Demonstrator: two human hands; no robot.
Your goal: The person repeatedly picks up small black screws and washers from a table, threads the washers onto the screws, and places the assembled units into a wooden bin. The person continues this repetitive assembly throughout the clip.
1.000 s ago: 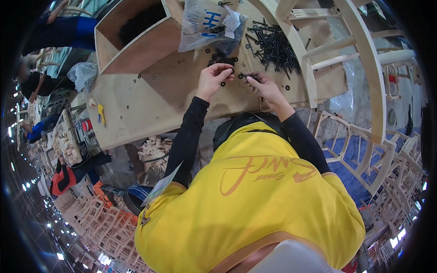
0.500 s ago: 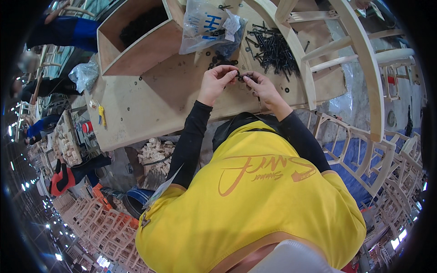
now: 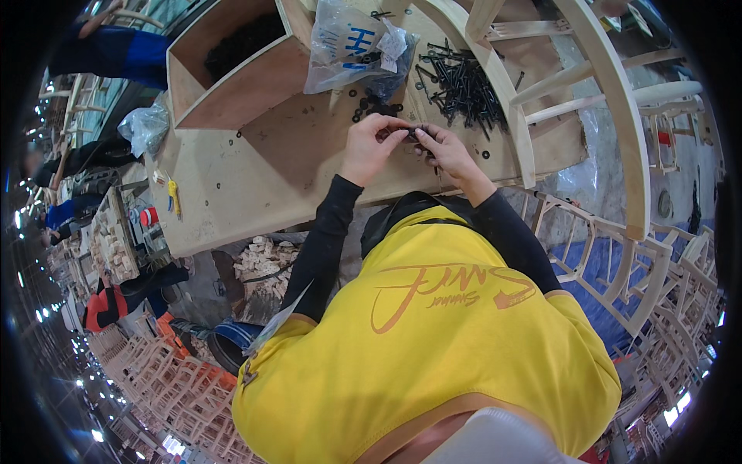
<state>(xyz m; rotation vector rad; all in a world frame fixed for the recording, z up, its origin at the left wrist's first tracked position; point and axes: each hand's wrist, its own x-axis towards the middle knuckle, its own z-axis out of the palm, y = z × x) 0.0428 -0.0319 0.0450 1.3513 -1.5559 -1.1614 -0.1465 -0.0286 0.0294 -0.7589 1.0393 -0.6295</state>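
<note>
My left hand (image 3: 368,148) and my right hand (image 3: 450,151) meet over the table's near side, thumbs and fingertips pinched together. Between them is a small black piece (image 3: 411,134), mostly hidden by the fingers. It looks like a washer against the head of a bolt, with the left fingertips on the washer and the right fingers around the bolt. Just beyond lie loose black washers (image 3: 357,118). A heap of black bolts (image 3: 466,87) spreads to the right of them.
A clear plastic bag (image 3: 340,50) stands behind the washers. At the left back is an open wooden box (image 3: 239,97) with dark contents. A curved wooden chair frame (image 3: 618,100) rises at the right. A yellow cutter (image 3: 174,199) lies near the table's left edge. Other people are beyond, left.
My left hand has moved slightly right, closing the small gap to the right hand. The washer that showed at its fingertips is now largely covered. My right hand has barely moved.
</note>
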